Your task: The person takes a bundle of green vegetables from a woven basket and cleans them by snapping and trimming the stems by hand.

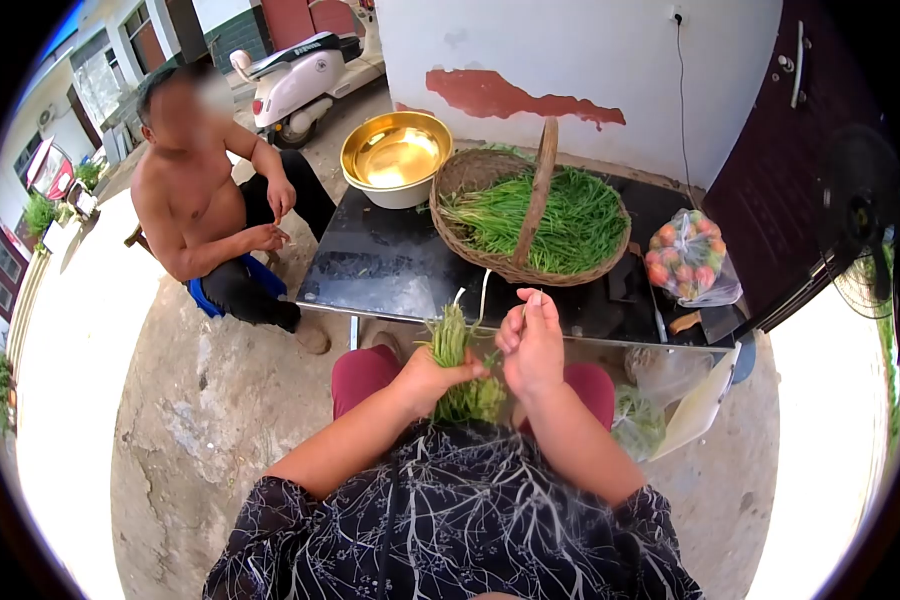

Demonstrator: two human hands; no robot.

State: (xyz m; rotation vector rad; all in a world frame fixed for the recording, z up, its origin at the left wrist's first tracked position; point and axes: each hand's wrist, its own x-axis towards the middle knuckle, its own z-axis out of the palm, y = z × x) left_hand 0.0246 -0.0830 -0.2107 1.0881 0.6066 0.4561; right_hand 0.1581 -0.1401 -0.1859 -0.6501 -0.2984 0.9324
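We have the leafy green bunch of slender stems (451,335) wrapped in our left fingers (465,374) above our lap, right fingers (536,300) pinched nearby, their contents unclear, which seems to call for steadiness.

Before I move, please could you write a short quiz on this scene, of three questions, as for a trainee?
1. True or false: the left hand grips a bunch of thin pale green stems.
2. What lies in the brown woven basket with the tall handle?
A) round red fruits
B) long thin greens
C) white cloths
3. Fill in: the shiny gold-coloured round basin is on the ____ side of the basket, as the wearer sees it.
Key: 1 true; 2 B; 3 left.
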